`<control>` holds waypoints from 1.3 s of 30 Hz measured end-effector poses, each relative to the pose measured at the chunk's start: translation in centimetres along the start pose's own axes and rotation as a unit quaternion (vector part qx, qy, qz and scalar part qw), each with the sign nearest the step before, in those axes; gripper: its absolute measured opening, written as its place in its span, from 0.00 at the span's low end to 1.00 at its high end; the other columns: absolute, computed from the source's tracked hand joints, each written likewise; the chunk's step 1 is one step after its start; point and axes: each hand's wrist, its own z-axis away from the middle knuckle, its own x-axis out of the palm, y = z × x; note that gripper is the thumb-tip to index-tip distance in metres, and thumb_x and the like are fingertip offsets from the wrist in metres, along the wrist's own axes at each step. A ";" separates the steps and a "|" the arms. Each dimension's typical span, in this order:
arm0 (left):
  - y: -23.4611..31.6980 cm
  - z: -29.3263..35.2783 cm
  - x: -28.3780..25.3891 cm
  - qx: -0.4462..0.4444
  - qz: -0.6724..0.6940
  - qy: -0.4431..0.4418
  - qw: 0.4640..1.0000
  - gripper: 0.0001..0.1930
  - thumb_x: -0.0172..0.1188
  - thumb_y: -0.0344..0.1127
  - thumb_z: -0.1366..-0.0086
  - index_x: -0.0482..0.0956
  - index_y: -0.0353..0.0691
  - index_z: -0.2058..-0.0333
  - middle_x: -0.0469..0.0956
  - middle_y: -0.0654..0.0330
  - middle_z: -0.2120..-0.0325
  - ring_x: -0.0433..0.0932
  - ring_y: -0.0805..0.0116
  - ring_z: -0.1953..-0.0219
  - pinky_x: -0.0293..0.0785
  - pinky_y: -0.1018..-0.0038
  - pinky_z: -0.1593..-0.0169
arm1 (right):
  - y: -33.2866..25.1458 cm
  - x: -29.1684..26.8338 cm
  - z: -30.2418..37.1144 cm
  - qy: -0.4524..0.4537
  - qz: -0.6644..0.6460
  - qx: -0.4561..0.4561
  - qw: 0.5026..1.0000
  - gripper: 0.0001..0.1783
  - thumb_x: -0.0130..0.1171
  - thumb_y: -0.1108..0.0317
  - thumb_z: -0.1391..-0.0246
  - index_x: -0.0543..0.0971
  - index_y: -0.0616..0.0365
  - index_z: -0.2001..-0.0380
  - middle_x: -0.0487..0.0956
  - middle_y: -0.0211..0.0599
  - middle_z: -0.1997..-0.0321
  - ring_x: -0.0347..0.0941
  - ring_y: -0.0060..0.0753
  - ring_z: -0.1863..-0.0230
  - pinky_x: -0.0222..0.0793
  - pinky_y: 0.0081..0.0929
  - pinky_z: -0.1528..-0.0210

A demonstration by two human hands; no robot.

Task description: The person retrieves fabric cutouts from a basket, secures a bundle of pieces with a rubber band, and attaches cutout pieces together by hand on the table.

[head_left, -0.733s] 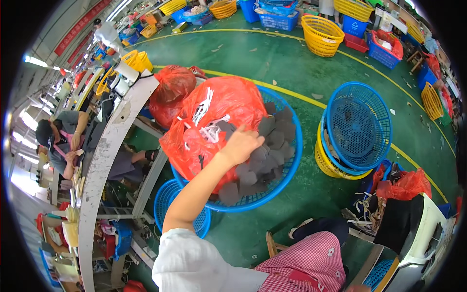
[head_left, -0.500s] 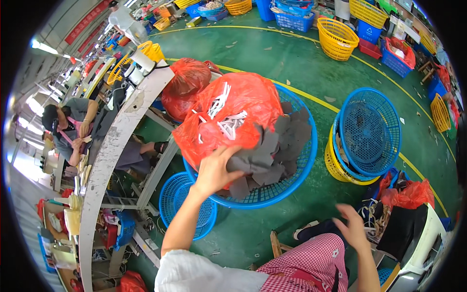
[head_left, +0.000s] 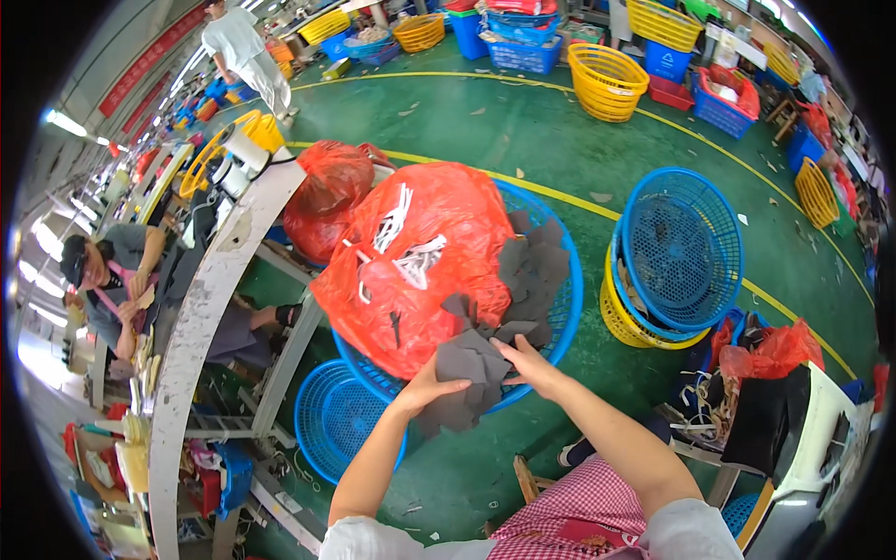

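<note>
Between my left hand [head_left: 427, 386] and my right hand [head_left: 532, 366] is a loose bunch of dark grey cut pieces [head_left: 471, 371]. Both hands are closed on it from either side, thumbs on top, above the near rim of a large blue basket [head_left: 575, 303]. Some of the pieces hang down toward me. More grey pieces [head_left: 537, 271] lie along the basket's right side. A bulging red plastic bag [head_left: 457, 210] fills most of the basket, with white strips [head_left: 422, 261] lying on it.
A smaller blue basket [head_left: 317, 429] stands at the lower left, beside a worn bench edge [head_left: 205, 327]. To the right, blue baskets [head_left: 733, 271] are stacked in a yellow one [head_left: 616, 313]. One person [head_left: 131, 271] sits at the left; another [head_left: 243, 56] stands farther back.
My right hand has come in from the lower right and closed on the grey pieces. My left hand has drawn its pieces nearer, over the rim. The view has shifted slightly.
</note>
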 end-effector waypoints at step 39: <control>18.9 4.9 73.0 0.086 0.099 -0.623 0.771 0.39 0.72 0.45 0.50 0.65 0.35 0.43 0.73 0.55 0.50 0.72 0.63 0.47 0.67 0.67 0.44 | 16.9 -22.4 62.3 0.811 -0.015 -0.310 0.497 0.52 0.67 0.64 0.51 0.44 0.55 0.31 0.48 0.49 0.29 0.53 0.45 0.32 0.63 0.35 0.40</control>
